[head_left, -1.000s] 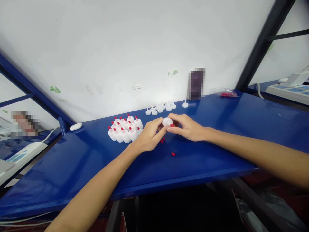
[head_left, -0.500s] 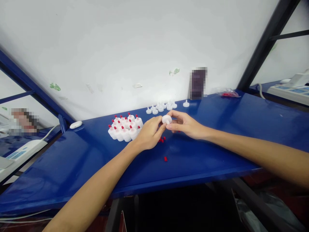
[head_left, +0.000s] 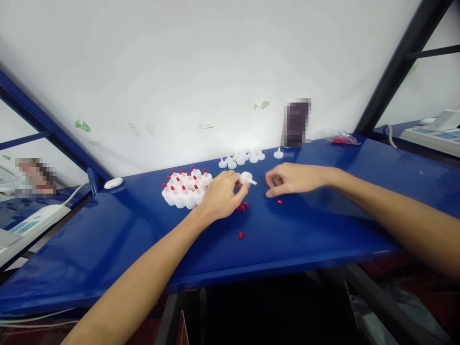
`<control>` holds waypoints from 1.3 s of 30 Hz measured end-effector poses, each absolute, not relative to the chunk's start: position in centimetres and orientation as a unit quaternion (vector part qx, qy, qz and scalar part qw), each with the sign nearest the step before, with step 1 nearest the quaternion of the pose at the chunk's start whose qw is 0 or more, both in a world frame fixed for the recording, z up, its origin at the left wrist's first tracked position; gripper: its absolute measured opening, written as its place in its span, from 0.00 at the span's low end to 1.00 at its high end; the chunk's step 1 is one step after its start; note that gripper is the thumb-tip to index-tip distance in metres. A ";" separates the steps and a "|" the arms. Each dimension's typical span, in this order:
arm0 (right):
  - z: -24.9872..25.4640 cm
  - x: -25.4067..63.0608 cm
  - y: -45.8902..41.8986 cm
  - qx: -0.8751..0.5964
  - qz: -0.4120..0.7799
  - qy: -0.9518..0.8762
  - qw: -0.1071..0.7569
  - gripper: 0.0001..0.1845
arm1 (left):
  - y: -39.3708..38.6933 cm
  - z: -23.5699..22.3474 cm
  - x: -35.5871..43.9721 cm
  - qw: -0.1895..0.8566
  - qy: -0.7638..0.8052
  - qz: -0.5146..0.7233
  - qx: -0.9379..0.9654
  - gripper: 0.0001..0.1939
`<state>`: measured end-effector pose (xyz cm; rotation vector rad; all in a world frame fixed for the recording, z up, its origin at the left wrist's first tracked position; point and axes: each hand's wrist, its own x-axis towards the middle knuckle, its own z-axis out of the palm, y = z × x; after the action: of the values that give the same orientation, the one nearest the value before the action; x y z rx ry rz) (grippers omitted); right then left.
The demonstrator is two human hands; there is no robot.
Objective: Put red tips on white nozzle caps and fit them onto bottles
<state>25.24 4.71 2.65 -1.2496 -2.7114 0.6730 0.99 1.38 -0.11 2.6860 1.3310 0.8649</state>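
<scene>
My left hand (head_left: pixel 221 194) pinches a small white nozzle cap (head_left: pixel 246 178) just above the blue table (head_left: pixel 323 225), its bare spout pointing right. My right hand (head_left: pixel 293 178) hovers a little to the right of it with fingers curled; whether anything is in them I cannot make out. A red tip (head_left: pixel 279 201) lies on the table just below that hand. More red tips (head_left: pixel 242 207) lie under my left hand, and one (head_left: pixel 240 235) sits nearer the front edge. A cluster of white caps with red tips (head_left: pixel 185 188) stands left of my left hand.
Bare white nozzle caps (head_left: pixel 240 158) sit in a row near the wall. A clear bag of red pieces (head_left: pixel 338 139) lies at the back right. A white oval object (head_left: pixel 113 182) rests at the back left. Power strips (head_left: pixel 32 225) lie on neighbouring tables.
My right hand has let go of the white cap and pulled away to the right. A red tip now lies on the table below it. My left hand keeps the cap.
</scene>
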 end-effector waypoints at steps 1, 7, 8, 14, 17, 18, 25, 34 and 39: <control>3.0 25.5 4.6 -0.406 0.241 -0.881 -0.013 0.20 | 1.3 -0.1 1.0 0.008 0.428 0.280 0.859 0.14; 3.5 25.2 3.7 -0.375 0.386 -0.839 -0.083 0.07 | 1.1 -0.1 1.2 0.012 0.409 0.348 0.843 0.17; 3.3 25.0 3.7 -0.363 0.394 -0.842 -0.058 0.06 | 1.1 -0.1 1.2 0.014 0.397 0.362 0.843 0.18; 1.5 23.4 3.5 -0.315 0.315 -0.867 0.223 0.08 | 1.1 -0.1 1.2 0.092 0.347 0.432 0.827 0.16; 1.2 23.0 3.1 -0.289 0.219 -0.881 0.303 0.12 | 0.9 0.0 1.4 0.191 0.346 0.454 0.799 0.16; 1.2 22.8 2.9 -0.278 0.199 -0.883 0.321 0.13 | 0.8 0.0 1.4 0.212 0.343 0.459 0.792 0.17; 1.3 22.0 1.3 -0.251 0.184 -0.889 0.336 0.09 | 0.1 0.4 1.4 0.186 0.353 0.463 0.791 0.12; 0.0 20.9 0.4 -0.259 0.171 -0.849 0.428 0.06 | -0.6 0.0 2.1 0.166 0.337 0.494 0.784 0.23; -0.1 20.3 -0.3 -0.253 0.205 -0.828 0.457 0.05 | -0.7 -0.1 2.1 0.154 0.339 0.501 0.782 0.22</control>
<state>20.31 -0.28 -0.11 -0.6229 -2.0400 0.5063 2.14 -0.68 -0.08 2.2403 0.9711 1.4354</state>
